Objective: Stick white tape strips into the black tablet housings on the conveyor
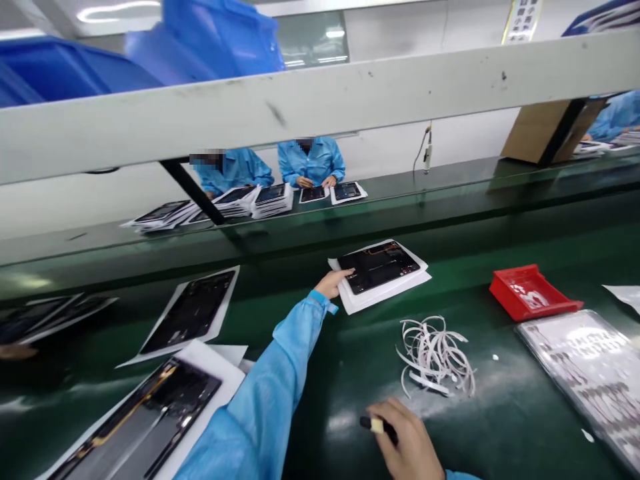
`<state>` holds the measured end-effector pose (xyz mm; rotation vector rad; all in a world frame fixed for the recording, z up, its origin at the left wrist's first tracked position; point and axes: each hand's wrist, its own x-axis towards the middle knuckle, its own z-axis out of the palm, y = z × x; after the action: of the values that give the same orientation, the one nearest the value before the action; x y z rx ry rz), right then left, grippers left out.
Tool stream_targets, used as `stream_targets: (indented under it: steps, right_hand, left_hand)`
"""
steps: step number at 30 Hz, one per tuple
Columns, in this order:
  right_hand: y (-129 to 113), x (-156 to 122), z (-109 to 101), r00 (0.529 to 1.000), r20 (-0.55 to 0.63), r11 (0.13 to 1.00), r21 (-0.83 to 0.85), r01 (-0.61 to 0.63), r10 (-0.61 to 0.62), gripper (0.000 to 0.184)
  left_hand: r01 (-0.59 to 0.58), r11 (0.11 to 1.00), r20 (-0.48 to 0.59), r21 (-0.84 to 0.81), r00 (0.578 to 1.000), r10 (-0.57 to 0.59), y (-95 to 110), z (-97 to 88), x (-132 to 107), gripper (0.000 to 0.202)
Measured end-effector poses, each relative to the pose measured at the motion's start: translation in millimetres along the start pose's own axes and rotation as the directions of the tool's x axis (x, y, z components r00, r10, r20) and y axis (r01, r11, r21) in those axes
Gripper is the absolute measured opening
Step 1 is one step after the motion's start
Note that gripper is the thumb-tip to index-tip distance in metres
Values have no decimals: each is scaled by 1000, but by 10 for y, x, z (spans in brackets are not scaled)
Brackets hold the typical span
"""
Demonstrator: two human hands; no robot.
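Reaching forward, my left hand (331, 284) is closed on the near-left edge of a black tablet housing (383, 267) lying on white sheets. Its thumb rests on top; the other fingers are mostly hidden. My right hand (411, 440), near the bottom edge, grips a short black tool (374, 425) with a pale yellow band; its exact kind is unclear. A tangle of white strips (437, 357) lies beyond my right hand. Left of my left sleeve are a second tablet housing (187, 310) on white paper and a nearer one (135, 427) showing an orange flex cable.
On the right are a red bin (530, 293) with white scraps and a clear tray (595, 373) of small wired parts. A shelf beam (320, 100) crosses above the green bench, carrying blue bins (220, 40). Two people in blue sit beyond, beside stacked housings (273, 200).
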<state>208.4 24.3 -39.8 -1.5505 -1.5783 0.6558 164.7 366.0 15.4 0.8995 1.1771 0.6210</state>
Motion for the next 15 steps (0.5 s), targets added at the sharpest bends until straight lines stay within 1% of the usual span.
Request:
stream_targets:
  steps: [2,4,6,8,10,12,13,15]
  right_hand:
    - [-3,3,-34,1000,-11,1000,8,9,-9,35]
    - [-8,3,-73,1000,-9,1000,8,-6,6,32]
    - [-15,1,-110,1000,-15,1000,5,-17,17,29]
    - [-30,-5,-141,999,-49,1000,3,-13,13,26]
    - [-54,-15,-170,995,-97,1000,-2,-5,5,24]
    - [-86,-25,-207,990,-139,1000,-10,0,-1,24]
    - [-102,-27,-229,988,-156,1000,-14,-3,1,24]
    - [-133,-25,-272,983,-182,999,-27,-35,30,27]
  left_hand:
    - [-15,998,11,-62,1000,15,10,-31,-150,32]
    - [-42,992,1,-121,999,43,-4,-142,-364,31]
    - [-77,982,-28,-174,997,74,-78,-331,-664,30]
    - [-112,969,-74,-220,992,98,-246,-570,-1062,28]
    - [-133,958,-135,-254,986,101,-525,-807,-1542,24]
    - [-119,953,-198,-277,978,64,-910,-990,-2063,21]
    - [-103,951,-225,-291,974,36,-1133,-1051,-2321,24]
    - [-59,945,-253,-321,967,-25,-1601,-1122,-2799,41]
